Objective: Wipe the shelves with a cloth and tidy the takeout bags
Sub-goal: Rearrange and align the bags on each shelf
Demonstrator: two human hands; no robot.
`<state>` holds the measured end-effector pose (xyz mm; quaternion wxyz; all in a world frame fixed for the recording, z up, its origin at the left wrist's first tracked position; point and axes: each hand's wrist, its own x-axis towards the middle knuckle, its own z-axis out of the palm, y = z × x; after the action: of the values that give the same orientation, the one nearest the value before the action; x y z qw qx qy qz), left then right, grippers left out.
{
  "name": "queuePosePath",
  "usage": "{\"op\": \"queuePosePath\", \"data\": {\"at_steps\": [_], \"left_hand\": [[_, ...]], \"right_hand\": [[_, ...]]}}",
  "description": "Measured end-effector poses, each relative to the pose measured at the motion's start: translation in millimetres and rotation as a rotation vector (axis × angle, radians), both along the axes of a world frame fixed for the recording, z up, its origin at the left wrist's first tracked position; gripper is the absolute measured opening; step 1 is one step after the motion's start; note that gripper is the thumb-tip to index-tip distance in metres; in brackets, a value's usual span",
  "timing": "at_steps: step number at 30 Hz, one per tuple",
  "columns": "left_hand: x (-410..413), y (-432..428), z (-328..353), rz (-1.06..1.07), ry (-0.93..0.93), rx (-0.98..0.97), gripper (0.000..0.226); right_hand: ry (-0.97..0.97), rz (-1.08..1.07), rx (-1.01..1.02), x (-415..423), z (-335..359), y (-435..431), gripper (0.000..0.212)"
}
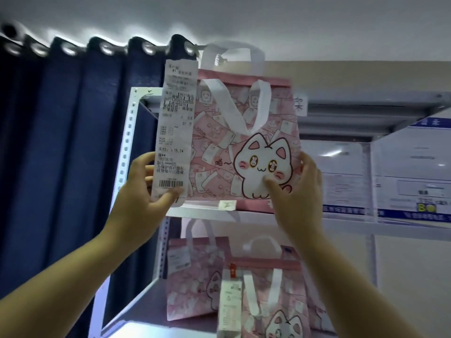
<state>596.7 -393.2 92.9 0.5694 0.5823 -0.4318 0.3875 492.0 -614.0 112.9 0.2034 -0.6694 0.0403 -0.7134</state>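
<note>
A pink takeout bag (219, 147) with a white cartoon cat and white handles stands upright at the left end of a white metal shelf (244, 214). A long printed receipt (175, 132) hangs down its left side. My left hand (144, 189) grips the bag's lower left edge with the thumb on the receipt's bottom. My right hand (300, 189) holds the bag's lower right edge, thumb pressed on the cat. On the shelf below stand two more pink cat bags (195, 276), (273, 301), the front one with a receipt. No cloth is in view.
Dark blue curtains (68, 142) hang to the left of the rack's perforated upright post (127, 142). White and blue boxes or papers (410, 172) fill the right part of the same shelf. Another shelf board (366, 103) runs above, close under the ceiling.
</note>
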Motion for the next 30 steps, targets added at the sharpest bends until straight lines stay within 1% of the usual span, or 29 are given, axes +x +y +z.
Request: {"op": "queuePosePath", "data": {"at_steps": [7,10,12,14,17,21,24,27,30], "left_hand": [[59.7,34.7,5.0,0.22,0.019,0.002,0.056],[85.6,40.0,6.7,0.286,0.036,0.014,0.054],[103.7,41.4,6.1,0.321,0.053,0.025,0.052],[121.8,41.5,4.1,0.352,0.072,0.043,0.051],[146.8,35.8,-0.6,0.419,0.101,0.088,0.061],[174.0,19.9,-5.6,0.475,0.139,0.155,0.068],[190.7,10.0,-3.4,0.451,0.161,0.159,0.067],[209.0,4.0,0.9,0.408,0.209,0.136,0.064],[230.7,0.3,2.9,0.435,0.233,0.189,0.062]], "right_hand": [[0.095,0.212,-0.023,87.8,7.4,17.1,0.066],[0.144,0.266,-0.076,121.4,8.9,19.0,0.063],[0.204,0.291,-0.069,142.0,9.9,17.4,0.066],[0.26,0.281,-0.068,159.6,8.2,14.3,0.071],[0.336,0.244,-0.049,178.8,1.5,8.1,0.072],[0.41,0.183,-0.024,195.0,-7.4,-1.9,0.06],[0.456,0.131,0.004,204.1,-10.1,-5.3,0.063],[0.453,0.079,0.008,214.6,-10.2,-4.5,0.067],[0.464,0.013,0.01,224.3,-8.8,-3.2,0.061]]}}
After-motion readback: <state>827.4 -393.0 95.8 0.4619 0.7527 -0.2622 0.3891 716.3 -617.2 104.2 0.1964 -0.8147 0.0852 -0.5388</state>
